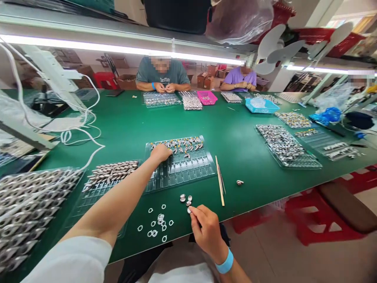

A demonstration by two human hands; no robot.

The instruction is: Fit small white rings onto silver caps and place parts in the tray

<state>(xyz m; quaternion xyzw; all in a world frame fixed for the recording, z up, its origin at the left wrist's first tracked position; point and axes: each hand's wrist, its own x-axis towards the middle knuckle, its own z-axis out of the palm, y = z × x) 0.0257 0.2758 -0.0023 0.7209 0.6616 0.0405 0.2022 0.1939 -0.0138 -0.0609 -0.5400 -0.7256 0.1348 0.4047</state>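
Note:
My left hand (161, 153) reaches over a clear plastic tray (176, 177), its fingers closed at the rows of small silver-and-yellow parts (193, 143) along the far side. Whatever lies between those fingertips is hidden. Near the table's front edge, my right hand (207, 228) pinches a small rounded silver-white part (189, 210) between thumb and forefinger. Several similar small parts (183, 197) lie just beyond its fingertips. To its left, thin white rings (153, 224) are scattered on the green table (132, 122), some overlapping in a little heap.
A wooden stick (219, 182) and tweezers (222, 181) lie right of the tray. A lone part (240, 182) sits farther right. Filled trays (35, 212) stand at left, another (282, 145) at right. White cables (88, 133) cross the left side. Two co-workers sit opposite.

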